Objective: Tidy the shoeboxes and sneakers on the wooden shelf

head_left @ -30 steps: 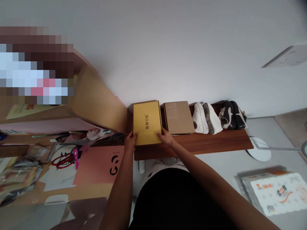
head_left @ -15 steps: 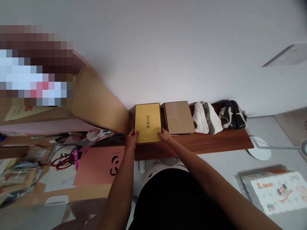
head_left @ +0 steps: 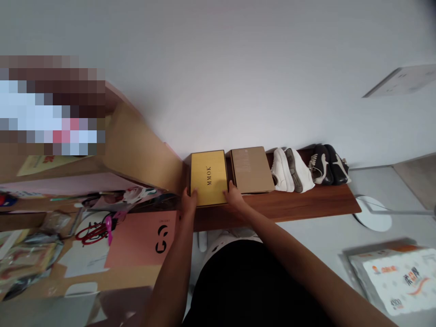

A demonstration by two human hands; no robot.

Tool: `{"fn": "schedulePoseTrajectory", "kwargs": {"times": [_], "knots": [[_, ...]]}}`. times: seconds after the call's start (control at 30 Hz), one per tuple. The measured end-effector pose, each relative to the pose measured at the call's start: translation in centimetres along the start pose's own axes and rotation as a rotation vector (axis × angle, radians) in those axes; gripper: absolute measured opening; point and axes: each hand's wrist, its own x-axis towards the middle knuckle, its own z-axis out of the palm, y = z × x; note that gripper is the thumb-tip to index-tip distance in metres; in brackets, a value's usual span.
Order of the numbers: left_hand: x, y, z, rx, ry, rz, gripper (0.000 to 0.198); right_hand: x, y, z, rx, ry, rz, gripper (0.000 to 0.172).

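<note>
A yellow box (head_left: 209,177) lettered "MMOK" lies flat on the left part of a brown wooden shelf board (head_left: 282,203). My left hand (head_left: 189,200) grips its near left corner, with the thumb on top. At the near right corner my right hand (head_left: 234,196) holds the box's other side, and its lower fingers are hidden. A brown cardboard box (head_left: 252,169) sits right beside the yellow one, with a narrow gap between. Farther right stand white sneakers (head_left: 284,170) and black shoes (head_left: 327,165).
Left of the board is a tan panel (head_left: 139,150). Nearer, a cluttered desk holds a pink sheet (head_left: 136,240) and a red cable (head_left: 91,232). On the floor at right are a white round base (head_left: 373,215) and a plastic-wrapped pack (head_left: 402,281). A person's pixelated image appears upper left.
The view has shifted slightly. Both hands stay at the yellow box's near corners, the right thumb now closer to its side edge. The box shows no clear movement along the board.
</note>
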Motion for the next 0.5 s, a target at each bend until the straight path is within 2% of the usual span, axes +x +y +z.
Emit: {"fn": "schedulePoseTrajectory", "kwargs": {"times": [0.1,0.17,0.23,0.33,0.4,0.5], "knots": [[-2.1,1.2,0.8,0.05,0.058,0.176,0.052,-1.0,1.0,-3.3,0.052,0.059,-0.184,0.06],[-4.1,1.9,2.6,0.016,-0.019,0.215,0.048,-1.3,2.3,-6.5,0.058,0.134,-0.233,0.056],[-6.3,2.4,5.4,-0.059,-0.178,0.18,0.045,-1.1,4.0,-9.9,0.026,0.227,-0.225,0.053],[-8.6,2.8,10.6,-0.193,-0.406,0.07,0.045,-0.1,6.4,-14.3,-0.04,0.318,-0.185,0.055],[-9.0,3.0,13.9,-0.236,-0.441,0.005,0.047,1.0,7.6,-16.1,-0.064,0.33,-0.15,0.059],[-8.3,2.9,17.3,-0.185,-0.378,-0.066,0.05,2.8,8.7,-17.1,-0.054,0.307,-0.074,0.062]]}}
